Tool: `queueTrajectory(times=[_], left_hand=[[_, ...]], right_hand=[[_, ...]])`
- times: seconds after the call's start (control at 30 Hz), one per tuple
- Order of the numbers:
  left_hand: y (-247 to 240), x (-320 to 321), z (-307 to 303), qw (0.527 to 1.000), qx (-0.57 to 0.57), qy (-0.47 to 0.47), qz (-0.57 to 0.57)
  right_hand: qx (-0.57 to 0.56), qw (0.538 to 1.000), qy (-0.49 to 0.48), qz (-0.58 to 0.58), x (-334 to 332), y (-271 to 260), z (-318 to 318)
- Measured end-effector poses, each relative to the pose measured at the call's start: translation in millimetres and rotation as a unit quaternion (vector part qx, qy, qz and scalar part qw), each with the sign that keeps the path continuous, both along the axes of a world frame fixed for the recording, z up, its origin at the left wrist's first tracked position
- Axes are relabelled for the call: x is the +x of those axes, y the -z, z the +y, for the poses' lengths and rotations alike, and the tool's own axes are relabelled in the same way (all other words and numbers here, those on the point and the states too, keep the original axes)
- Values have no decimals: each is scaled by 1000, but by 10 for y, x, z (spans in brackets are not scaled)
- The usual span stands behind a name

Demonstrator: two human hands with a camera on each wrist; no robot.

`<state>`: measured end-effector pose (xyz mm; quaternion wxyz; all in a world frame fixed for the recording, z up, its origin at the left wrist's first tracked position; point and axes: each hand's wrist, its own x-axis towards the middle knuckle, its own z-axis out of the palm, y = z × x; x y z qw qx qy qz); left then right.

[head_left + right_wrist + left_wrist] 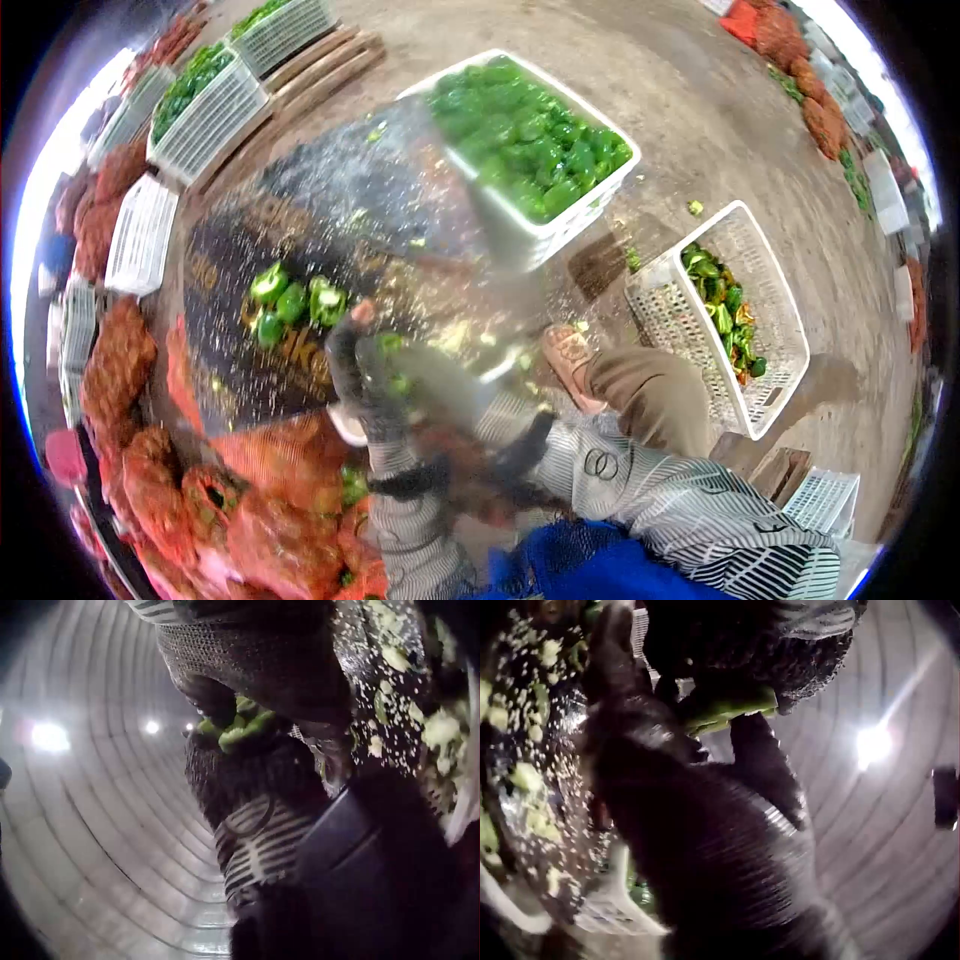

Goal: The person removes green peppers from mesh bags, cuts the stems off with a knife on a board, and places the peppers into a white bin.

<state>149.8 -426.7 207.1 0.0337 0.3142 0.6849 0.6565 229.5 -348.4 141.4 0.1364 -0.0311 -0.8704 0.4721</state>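
My gloved left hand (705,825) has its thumb against one side of a green pepper (739,709) and its fingers on the other side. My right hand (259,776), in a dark glove under a striped sleeve, meets the same pepper from the other side, and its fingers are hidden. In the head view the left hand (352,365) shows sharply with one bare fingertip, while the right hand (445,385) is a motion blur beside it. Several cut peppers (290,300) lie on the dark sheet (225,350) just beyond the left hand.
A white crate (545,240) heaped with green peppers stands ahead. To the right, another crate (770,270) holds pepper scraps. Pale seeds and bits (470,335) litter the sheet. Red mesh sacks (290,540) lie at lower left, and more filled crates (215,115) stand at far left.
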Motion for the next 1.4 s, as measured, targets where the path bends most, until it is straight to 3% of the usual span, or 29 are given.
queueTrajectory(times=[0.07,0.13,0.23,0.33,0.37,0.4,0.43,0.47,0.5,0.53,0.6,0.67,0.73,0.8,0.83,0.9,0.93,0.97,1.0,1.03,1.07,1.13,1.17,1.2,1.23,1.27,1.33,1.37,1.4], left_hand=[[364,-63,89,987,-116,-43,107],[351,-103,372,949,-179,-76,247],[285,-223,409,948,-195,-109,227],[417,-591,201,932,-219,-182,226],[560,-762,83,937,-208,-203,192],[453,-778,134,956,-148,-246,58],[665,-1028,-106,904,-198,-267,270],[700,-1152,-275,851,-336,-326,238],[756,-1284,-351,882,-305,-338,122],[723,-1331,-315,887,-285,-353,82],[815,-1416,-337,893,-302,-332,39],[828,-1446,-170,885,-369,-282,31],[912,-1473,6,883,-388,-225,141],[1131,-1567,61,867,-403,-220,195],[1195,-1627,70,871,-413,-213,160],[1294,-1723,-6,880,-414,-200,118],[1306,-1738,-21,886,-416,-188,75],[1130,-1669,29,910,-386,-149,-34],[1256,-1743,-33,879,-457,-132,41],[1136,-1658,50,875,-458,-150,54],[1027,-1547,146,870,-459,-167,68],[899,-1434,217,894,-402,-196,25],[833,-1356,256,919,-335,-203,51],[781,-1284,281,938,-265,-209,77],[714,-1187,290,940,-259,-210,77],[638,-1088,289,982,-101,-158,-33],[437,-965,246,984,68,-98,-135],[317,-929,199,979,-135,-138,66],[243,-893,153,892,-329,-170,258]], right_hand=[[-162,984,69,-10,20,38,49],[-168,974,141,-50,-28,82,381],[-78,964,234,-103,-58,-110,1315],[42,912,407,13,-7,-302,2609],[93,894,435,50,-31,-317,2984],[152,872,460,75,-48,-328,3437],[202,856,465,97,-77,-281,3853],[270,842,459,92,-92,-137,4259],[354,816,453,59,-111,79,4546],[344,853,389,-56,-70,668,5237],[472,713,365,-368,-240,897,4833],[416,747,359,-374,-310,966,5009],[380,760,338,-405,-351,859,5045],[452,804,300,-244,-356,696,4989],[394,857,310,-121,-437,493,4718],[66,959,274,26,-712,-10,3750],[-7,954,301,5,-842,-260,3219],[23,965,260,0,-925,-205,2940],[-174,963,204,7,-1026,-187,2483],[-290,943,131,-100,-1081,-325,2120],[-328,937,81,-86,-1138,-71,1775],[-251,961,41,-111,-1222,-41,1213],[-277,955,38,-105,-1302,-109,952],[-342,913,53,-215,-1242,-273,861],[-366,899,72,-231,-1284,-246,758],[-389,883,90,-246,-1312,-208,687],[-389,890,82,-226,-1265,-259,654],[-394,892,72,-209,-1240,-300,628],[-390,895,68,-206,-1212,-360,585]])
